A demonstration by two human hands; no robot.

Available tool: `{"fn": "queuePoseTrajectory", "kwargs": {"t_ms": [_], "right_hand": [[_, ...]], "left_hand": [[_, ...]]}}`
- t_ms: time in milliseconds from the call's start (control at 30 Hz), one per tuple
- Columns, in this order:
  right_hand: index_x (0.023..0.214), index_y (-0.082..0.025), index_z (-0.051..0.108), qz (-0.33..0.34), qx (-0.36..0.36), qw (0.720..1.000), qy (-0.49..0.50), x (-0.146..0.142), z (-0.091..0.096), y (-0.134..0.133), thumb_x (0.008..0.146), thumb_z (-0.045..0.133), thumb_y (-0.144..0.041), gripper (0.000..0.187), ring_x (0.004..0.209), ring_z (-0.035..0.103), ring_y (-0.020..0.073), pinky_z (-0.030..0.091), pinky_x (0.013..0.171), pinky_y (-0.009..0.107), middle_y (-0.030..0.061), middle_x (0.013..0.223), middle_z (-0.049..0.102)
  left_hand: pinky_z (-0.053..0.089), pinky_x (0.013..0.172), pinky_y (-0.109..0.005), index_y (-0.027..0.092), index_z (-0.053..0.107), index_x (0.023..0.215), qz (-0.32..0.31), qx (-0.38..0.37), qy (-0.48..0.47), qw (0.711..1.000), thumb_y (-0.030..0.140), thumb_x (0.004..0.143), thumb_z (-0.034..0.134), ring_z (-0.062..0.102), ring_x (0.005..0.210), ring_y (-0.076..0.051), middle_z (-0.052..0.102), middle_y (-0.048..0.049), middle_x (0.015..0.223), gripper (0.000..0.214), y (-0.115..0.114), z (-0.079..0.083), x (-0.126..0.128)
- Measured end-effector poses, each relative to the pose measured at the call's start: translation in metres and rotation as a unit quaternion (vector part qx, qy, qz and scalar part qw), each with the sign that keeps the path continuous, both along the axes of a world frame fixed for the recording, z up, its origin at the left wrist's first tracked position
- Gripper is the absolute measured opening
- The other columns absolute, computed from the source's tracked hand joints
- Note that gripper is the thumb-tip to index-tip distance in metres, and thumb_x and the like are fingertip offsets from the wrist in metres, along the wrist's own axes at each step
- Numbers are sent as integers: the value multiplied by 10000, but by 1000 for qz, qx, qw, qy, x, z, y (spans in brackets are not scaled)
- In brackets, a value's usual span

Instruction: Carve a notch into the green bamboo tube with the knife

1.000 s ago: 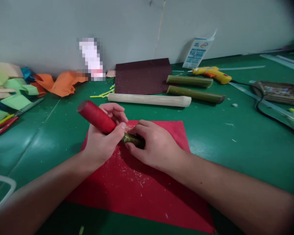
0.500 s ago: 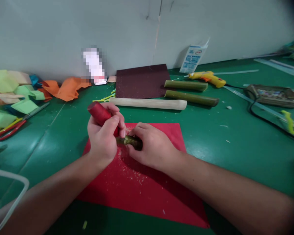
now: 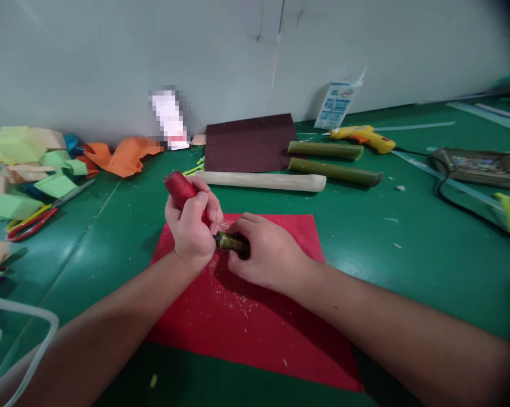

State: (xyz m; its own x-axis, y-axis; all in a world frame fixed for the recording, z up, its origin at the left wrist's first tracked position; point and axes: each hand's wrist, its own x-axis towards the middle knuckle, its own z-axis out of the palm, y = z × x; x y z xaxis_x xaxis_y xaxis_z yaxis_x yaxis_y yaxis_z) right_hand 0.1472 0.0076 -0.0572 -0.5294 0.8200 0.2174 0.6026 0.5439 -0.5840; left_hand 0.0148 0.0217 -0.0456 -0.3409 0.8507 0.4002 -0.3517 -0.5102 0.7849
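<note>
My left hand (image 3: 193, 223) is wrapped round the thick red handle (image 3: 179, 188) of a tool, tilted with its butt end up and to the left. The tool's working end is hidden below my fingers. Held down by my closed right hand (image 3: 272, 251) is a short piece of dark green bamboo (image 3: 229, 242), whose left end meets the underside of my left hand. Beneath both hands lies a red sheet (image 3: 255, 339), scattered with pale shavings.
Behind my hands lie a pale stick (image 3: 263, 181), two green bamboo pieces (image 3: 335, 171), a dark sheet (image 3: 246, 144) and a yellow glue gun (image 3: 365, 135). Scissors (image 3: 34, 223) and folded papers (image 3: 17, 144) are at left. A phone (image 3: 170, 118) and carton (image 3: 337, 104) lean against the wall.
My left hand and the red handle have shifted slightly right, closer to my right hand. Less of the bamboo shows between them. The whole view has shifted slightly too.
</note>
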Motion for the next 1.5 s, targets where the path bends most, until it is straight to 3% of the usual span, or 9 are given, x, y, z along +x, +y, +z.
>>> {"fn": "queuePoseTrajectory", "kwargs": {"t_ms": [167, 333, 467, 633, 767, 900, 1067, 1167, 1500], "right_hand": [[807, -165, 606, 3, -10, 1000, 0, 0, 1, 0, 718, 556, -256, 136, 699, 518, 144, 409, 609, 279, 27, 792, 565], [849, -166, 635, 0, -15, 1000, -1, -1, 3, 0, 720, 556, -260, 178, 678, 506, 134, 400, 596, 278, 24, 810, 575], [830, -164, 626, -1, -21, 1000, 1, 0, 4, -1, 714, 566, -262, 163, 709, 516, 144, 406, 611, 280, 31, 817, 583], [821, -167, 617, 1, -20, 1000, -5, 1, 5, -1, 718, 561, -262, 151, 694, 503, 141, 398, 611, 283, 35, 817, 579], [829, -167, 617, 3, -21, 1000, -3, 0, 4, 0, 720, 563, -262, 154, 728, 522, 155, 409, 632, 284, 42, 819, 588], [819, -163, 613, 2, -10, 1000, -7, 0, 2, 0, 721, 562, -256, 145, 720, 520, 154, 413, 631, 288, 40, 818, 584], [819, -163, 618, -4, -20, 1000, 6, -1, 1, 0, 723, 556, -242, 138, 714, 536, 151, 428, 641, 285, 36, 810, 591], [822, -162, 620, -7, -21, 1000, 10, -1, 1, 0, 714, 563, -235, 142, 730, 544, 155, 431, 648, 283, 41, 819, 599], [800, -145, 644, 14, -17, 1000, 10, 1, 3, 0, 746, 544, -204, 128, 761, 545, 170, 428, 669, 289, 57, 799, 604]], "left_hand": [[268, 339, -223, 200, 560, 794, -4, 8, 30, 1000, 253, 863, 567, 372, 325, -67, 486, 53, 503, 87, -2, 0, -1], [375, 415, -237, 178, 607, 705, 52, 18, 170, 984, 514, 899, 571, 514, 449, -99, 528, 12, 568, 390, -2, 0, -13], [445, 488, -261, 183, 631, 981, 57, 51, 253, 965, 574, 851, 621, 543, 503, -119, 597, 10, 642, 412, -7, 4, -21], [451, 475, -257, 178, 635, 915, 28, 18, 196, 980, 475, 911, 560, 565, 491, -130, 635, -5, 625, 306, -9, 8, -18], [413, 440, -270, 195, 577, 721, -21, -26, 95, 995, 446, 857, 541, 527, 461, -139, 556, -3, 566, 288, -6, 14, -14], [336, 411, -254, 197, 446, 586, -48, -48, 65, 996, 379, 819, 591, 437, 402, -106, 452, 19, 503, 330, -6, 18, -10], [379, 443, -279, 182, 550, 690, -72, 3, 52, 996, 267, 721, 528, 507, 451, -145, 521, -13, 559, 93, -9, 15, -10], [376, 449, -267, 178, 525, 659, -79, 0, 50, 996, 184, 669, 533, 485, 445, -123, 515, -1, 564, 14, -12, 12, -10], [289, 354, -189, 192, 470, 634, -20, 3, 8, 1000, 243, 837, 643, 364, 330, -59, 426, 69, 441, 271, -10, 1, 6]]}}
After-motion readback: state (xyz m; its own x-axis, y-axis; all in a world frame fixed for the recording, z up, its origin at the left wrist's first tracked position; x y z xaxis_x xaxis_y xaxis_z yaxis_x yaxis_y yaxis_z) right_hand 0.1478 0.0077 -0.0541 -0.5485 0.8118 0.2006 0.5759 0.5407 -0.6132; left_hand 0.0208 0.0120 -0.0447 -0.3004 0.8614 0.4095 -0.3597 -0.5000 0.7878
